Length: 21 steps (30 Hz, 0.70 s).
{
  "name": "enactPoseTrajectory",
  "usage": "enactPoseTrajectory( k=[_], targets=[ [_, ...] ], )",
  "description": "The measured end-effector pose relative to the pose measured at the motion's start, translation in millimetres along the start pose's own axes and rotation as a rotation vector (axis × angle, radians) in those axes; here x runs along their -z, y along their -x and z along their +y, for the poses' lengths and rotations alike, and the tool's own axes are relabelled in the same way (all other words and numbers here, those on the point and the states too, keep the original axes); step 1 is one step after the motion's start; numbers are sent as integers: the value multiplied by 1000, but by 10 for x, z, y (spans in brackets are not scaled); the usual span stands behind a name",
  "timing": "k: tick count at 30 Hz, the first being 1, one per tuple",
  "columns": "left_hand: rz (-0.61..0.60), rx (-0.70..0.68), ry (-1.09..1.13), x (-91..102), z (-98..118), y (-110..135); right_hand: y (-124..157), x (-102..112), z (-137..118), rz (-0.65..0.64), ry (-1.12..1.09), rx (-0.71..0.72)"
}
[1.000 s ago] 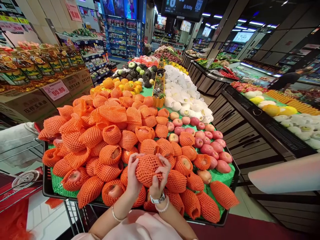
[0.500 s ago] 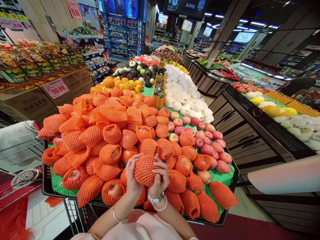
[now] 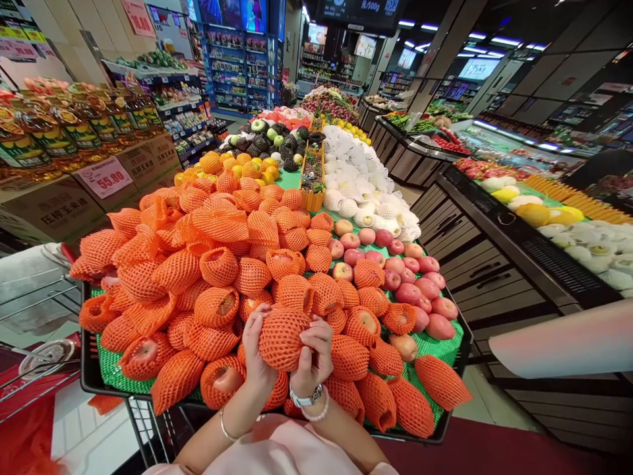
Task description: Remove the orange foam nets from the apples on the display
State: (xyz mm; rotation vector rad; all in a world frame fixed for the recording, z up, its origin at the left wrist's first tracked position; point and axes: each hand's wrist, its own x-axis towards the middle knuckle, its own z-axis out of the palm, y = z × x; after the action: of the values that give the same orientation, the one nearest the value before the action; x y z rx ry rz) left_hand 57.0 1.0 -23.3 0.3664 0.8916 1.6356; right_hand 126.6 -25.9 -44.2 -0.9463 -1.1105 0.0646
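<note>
I find both hands clasped round one netted apple — left hand on its left flank, right hand on its right, equally near. It sits above the pile's near edge, the net's closed end facing away.

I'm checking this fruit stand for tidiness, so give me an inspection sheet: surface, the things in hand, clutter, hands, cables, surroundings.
Surface: black display tray lined with green mesh.
Things in hand: one fruit in an orange foam net, held above the pile.
Clutter: heaped netted fruit, several empty nets, bare apples on the right.
Hands: left hand and right hand both clasp the netted fruit.
Cables: nothing seen.
Surroundings: white-netted fruit behind, oil bottles with a price sign to the left, dark counters to the right.
</note>
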Motion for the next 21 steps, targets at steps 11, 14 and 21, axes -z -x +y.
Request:
enactPoseTrajectory(
  k=[11, 14, 21],
  targets=[
    [-17, 72, -18, 40, -19, -53, -41, 47, 22, -62, 13, 99],
    [-143, 162, 71, 10, 0, -47, -41, 64, 12, -80, 44, 110],
    [-103, 123, 41, 36, -25, -55, -24, 12, -48, -77, 117, -41]
  ],
)
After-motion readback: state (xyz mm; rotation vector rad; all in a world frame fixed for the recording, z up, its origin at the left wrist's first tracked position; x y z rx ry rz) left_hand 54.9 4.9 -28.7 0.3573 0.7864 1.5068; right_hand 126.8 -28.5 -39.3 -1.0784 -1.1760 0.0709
